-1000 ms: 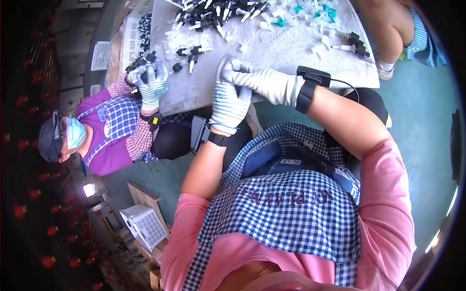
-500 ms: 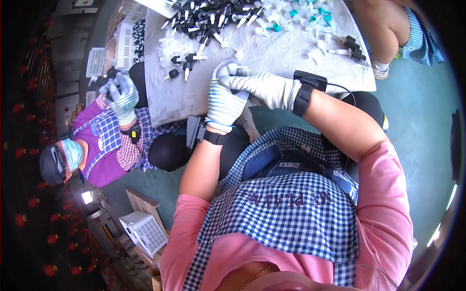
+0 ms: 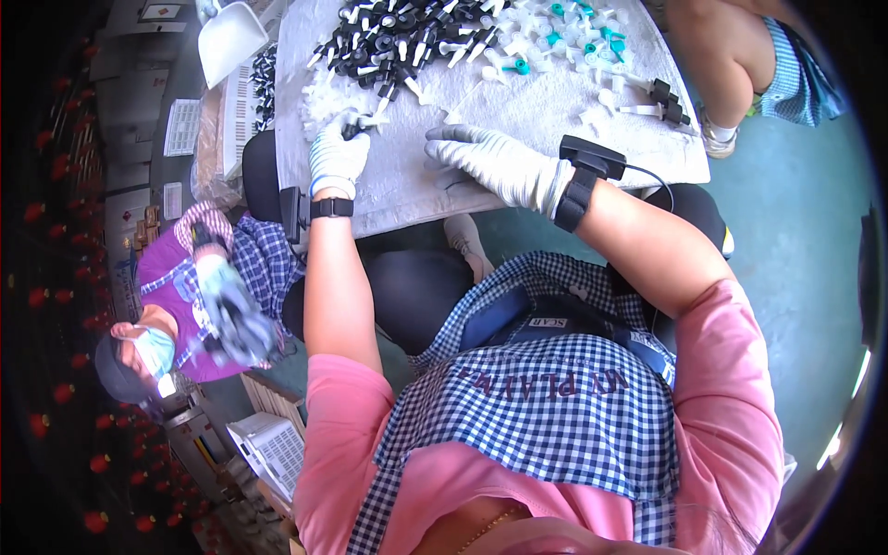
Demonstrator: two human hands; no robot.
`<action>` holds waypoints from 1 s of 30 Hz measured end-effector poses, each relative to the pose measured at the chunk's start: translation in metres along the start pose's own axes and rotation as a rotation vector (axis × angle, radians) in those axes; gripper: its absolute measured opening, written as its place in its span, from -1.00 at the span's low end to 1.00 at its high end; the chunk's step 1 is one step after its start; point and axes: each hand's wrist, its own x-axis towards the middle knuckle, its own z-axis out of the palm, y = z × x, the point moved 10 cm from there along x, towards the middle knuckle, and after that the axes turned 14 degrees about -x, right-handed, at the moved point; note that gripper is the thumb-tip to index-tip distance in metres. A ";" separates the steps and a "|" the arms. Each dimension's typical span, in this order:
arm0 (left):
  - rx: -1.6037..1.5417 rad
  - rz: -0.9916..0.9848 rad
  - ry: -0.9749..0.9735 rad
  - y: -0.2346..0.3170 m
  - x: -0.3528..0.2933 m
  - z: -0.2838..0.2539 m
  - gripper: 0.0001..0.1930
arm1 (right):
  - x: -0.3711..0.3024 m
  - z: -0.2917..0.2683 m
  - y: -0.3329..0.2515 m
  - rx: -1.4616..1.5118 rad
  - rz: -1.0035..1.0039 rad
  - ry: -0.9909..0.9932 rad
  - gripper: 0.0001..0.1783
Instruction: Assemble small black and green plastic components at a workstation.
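My left hand, in a white glove, reaches to the table's left part with its fingers curled on a black-and-white pump head. The pump's white part sticks out past the fingertips; the grip is partly hidden. My right hand, gloved too, hovers low over the table's near middle, fingers stretched forward and nothing visible in them. Beyond both hands lies a heap of black pump heads with white nozzles. Right of that heap are clear and teal plastic pieces. Small translucent pieces lie beside my left hand.
The pale cloth-covered table holds a few black pump heads at right. A white scoop is at far left, above a crate. A masked co-worker sits left; another person's leg is far right.
My hands were together at the table's near middle. The left has moved away to the pump heads at left; the right stays and has opened. The co-worker's hand lowered, and a scoop came into view.
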 end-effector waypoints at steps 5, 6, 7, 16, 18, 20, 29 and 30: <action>0.253 0.007 -0.035 -0.002 0.001 -0.001 -0.46 | -0.004 0.002 -0.003 -0.094 0.016 -0.024 -0.46; 0.313 -0.044 -0.058 -0.006 -0.002 0.005 -0.44 | -0.004 0.002 -0.003 -0.087 0.021 -0.032 -0.46; 0.374 -0.095 -0.080 -0.007 -0.008 0.006 -0.42 | -0.004 0.003 -0.003 -0.079 0.024 -0.040 -0.46; 0.317 0.183 0.021 0.008 -0.035 0.015 -0.75 | -0.003 0.000 0.001 -0.110 -0.013 -0.014 -0.54; 0.313 0.151 0.042 0.002 -0.041 0.013 -0.74 | -0.002 0.001 0.002 -0.149 -0.025 -0.020 -0.54; 0.335 0.136 0.010 -0.003 -0.049 0.013 -0.79 | -0.001 0.000 0.001 -0.193 -0.039 -0.023 -0.54; -0.583 -0.413 -0.259 -0.054 -0.253 -0.048 -0.76 | 0.004 -0.023 -0.002 -0.212 -0.074 0.019 -0.52; -0.659 -0.512 -0.278 -0.066 -0.291 -0.056 -0.75 | 0.004 -0.023 -0.003 -0.188 -0.064 0.030 -0.53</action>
